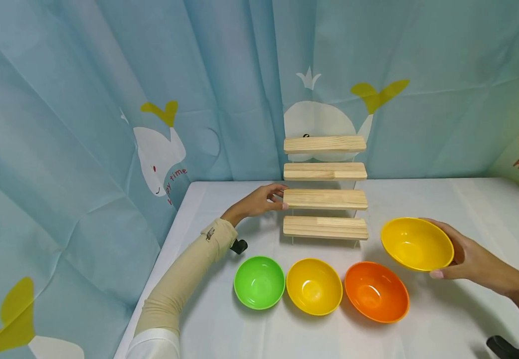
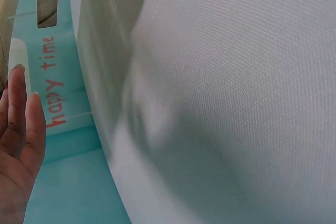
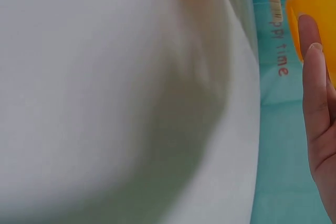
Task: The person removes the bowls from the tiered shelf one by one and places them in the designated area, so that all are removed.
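A tiered wooden shelf [image 1: 325, 199] with light boards on clear supports stands at the table's back. My left hand [image 1: 261, 200] holds the left end of one lower board, thumb at its front edge and index finger at its back edge. In the left wrist view, other fingers [image 2: 34, 129] stretch out beside the wood. My right hand [image 1: 470, 257] grips a yellow bowl [image 1: 416, 244] by its right side, thumb near the rim, raised above the table right of the shelf. The right wrist view shows only part of this bowl [image 3: 317, 19].
In front of the shelf, a green bowl [image 1: 259, 282], another yellow bowl [image 1: 314, 286] and an orange bowl [image 1: 377, 292] stand in a row on the white tablecloth [image 1: 223, 334]. A blue curtain [image 1: 241, 89] with whale prints hangs behind and at the left.
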The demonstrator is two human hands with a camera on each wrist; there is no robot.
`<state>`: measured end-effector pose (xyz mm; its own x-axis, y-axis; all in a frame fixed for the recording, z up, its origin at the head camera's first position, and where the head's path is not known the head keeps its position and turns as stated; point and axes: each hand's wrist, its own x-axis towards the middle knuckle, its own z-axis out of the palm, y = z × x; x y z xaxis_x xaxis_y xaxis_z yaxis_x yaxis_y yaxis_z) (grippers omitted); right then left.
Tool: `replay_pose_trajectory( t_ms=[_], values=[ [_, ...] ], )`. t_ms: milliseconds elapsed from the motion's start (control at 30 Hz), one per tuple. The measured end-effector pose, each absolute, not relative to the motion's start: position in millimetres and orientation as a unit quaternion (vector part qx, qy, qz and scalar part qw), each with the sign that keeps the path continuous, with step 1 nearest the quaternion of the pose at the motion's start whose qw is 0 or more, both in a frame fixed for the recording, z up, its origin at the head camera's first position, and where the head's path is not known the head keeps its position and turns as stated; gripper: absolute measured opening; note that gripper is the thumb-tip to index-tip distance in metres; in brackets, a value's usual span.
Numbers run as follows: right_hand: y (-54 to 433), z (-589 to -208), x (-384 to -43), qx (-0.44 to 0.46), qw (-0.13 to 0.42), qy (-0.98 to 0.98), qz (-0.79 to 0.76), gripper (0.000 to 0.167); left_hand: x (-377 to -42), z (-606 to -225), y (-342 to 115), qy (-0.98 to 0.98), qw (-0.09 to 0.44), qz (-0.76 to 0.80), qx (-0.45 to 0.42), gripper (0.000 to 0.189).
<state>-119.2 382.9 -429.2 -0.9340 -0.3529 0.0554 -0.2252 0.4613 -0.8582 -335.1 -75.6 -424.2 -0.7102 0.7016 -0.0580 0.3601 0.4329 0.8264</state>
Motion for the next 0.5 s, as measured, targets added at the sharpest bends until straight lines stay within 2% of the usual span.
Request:
replay_pose_trajectory(
  t_ms=[500],
  values=[
    [410, -458, -93, -0.142, 0.093, 0.859, -0.482, 0.091, -337, -421, -76, 0.824, 0.203, 0.419, 0.324, 0.06]
  ],
)
